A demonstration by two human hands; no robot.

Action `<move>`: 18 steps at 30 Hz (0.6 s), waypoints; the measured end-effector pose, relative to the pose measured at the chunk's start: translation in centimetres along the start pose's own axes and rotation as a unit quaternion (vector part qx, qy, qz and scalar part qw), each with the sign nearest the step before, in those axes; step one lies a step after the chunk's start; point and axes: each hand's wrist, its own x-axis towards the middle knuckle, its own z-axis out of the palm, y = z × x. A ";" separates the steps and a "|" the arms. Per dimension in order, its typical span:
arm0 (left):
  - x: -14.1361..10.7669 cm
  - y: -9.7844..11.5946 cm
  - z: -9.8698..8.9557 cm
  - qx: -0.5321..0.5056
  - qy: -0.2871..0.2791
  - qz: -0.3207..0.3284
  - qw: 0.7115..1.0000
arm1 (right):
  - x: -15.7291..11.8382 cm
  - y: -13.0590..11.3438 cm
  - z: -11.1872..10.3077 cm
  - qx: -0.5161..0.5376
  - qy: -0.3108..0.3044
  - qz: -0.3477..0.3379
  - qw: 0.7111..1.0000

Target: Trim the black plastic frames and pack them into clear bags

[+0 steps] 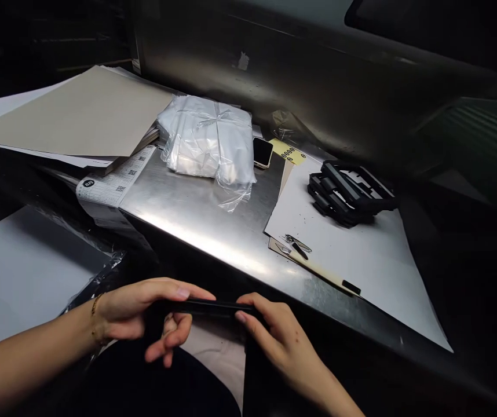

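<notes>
**Both hands on thin black strip, held over lap just off steel table edge**

L hand (pixel 133 310) and R hand (pixel 278 330) hold a thin black plastic strip (pixel 207 307) roughly level, in front of the table edge. Looks like rigid plastic, not verified. L thumb lies along the top of the strip, other L fingers curl loosely below, partly open, and exact contact is hard to tell. R fingers (pixel 243 308) pinch the other end from above and below. Strip is dark against dark clothing, so its full length is unclear.

Handling: prob light and fairly stiff, but thin, so could flex or snap if bent. Smooth surface may slip; best hold seems to be both ends, as now.

Nearby: stainless steel table (pixel 231 249) w/ white sheet (pixel 353 272) on the R side, stack of black plastic frames (pixel 344 194) on it, small metal tool (pixel 296 246) near its edge, tan strip (pixel 313 269) partly under it. Further back: clear bagged package (pixel 207 139), phone (pixel 262 152), yellow label strip (pixel 287 152). Far L: grey card stack (pixel 75 113), QR-code printed sheet (pixel 113 185). Gold bracelet (pixel 96 315) on L wrist.
</notes>
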 end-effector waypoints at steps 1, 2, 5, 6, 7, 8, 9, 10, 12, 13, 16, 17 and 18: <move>-0.3 -0.1 0.2 0.035 0.025 0.039 0.998 | -0.2 0.2 0.4 0.001 0.030 0.023 0.999; -0.6 -0.2 0.4 0.076 0.052 0.072 0.993 | -0.3 0.4 0.7 -0.002 0.054 0.039 0.998; -1.5 0.0 0.8 0.173 0.146 0.093 0.970 | -0.9 1.1 1.4 -0.018 0.087 0.048 0.995; -1.7 0.2 0.8 0.181 0.169 0.084 0.965 | -1.1 1.4 1.5 -0.030 0.094 0.043 0.994; -1.8 0.4 0.7 0.178 0.184 0.076 0.964 | -1.3 1.7 1.3 -0.046 0.100 0.034 0.993; -1.8 0.7 0.5 0.174 0.189 0.069 0.964 | -1.3 2.1 1.0 -0.066 0.108 0.022 0.992; -1.8 1.1 0.3 0.166 0.185 0.060 0.967 | -1.2 2.7 0.5 -0.090 0.126 0.011 0.988; -1.7 1.4 0.0 0.156 0.172 0.046 0.972 | -1.0 3.6 -0.3 -0.118 0.153 0.003 0.981; -1.4 1.8 -0.6 0.135 0.142 0.005 0.981 | -0.1 5.6 -1.9 -0.188 0.215 0.000 0.958; -1.3 1.9 -0.8 0.125 0.129 -0.014 0.984 | 0.4 6.7 -2.8 -0.225 0.235 0.002 0.946; -0.8 1.5 -1.4 0.103 0.091 -0.054 0.989 | 1.8 9.4 -4.7 -0.321 0.238 0.001 0.917; -0.8 1.3 -1.5 0.097 0.087 -0.059 0.990 | 2.1 10.0 -5.0 -0.343 0.228 -0.005 0.911; -0.7 1.1 -1.6 0.092 0.087 -0.063 0.990 | 2.3 10.4 -5.2 -0.360 0.219 -0.014 0.907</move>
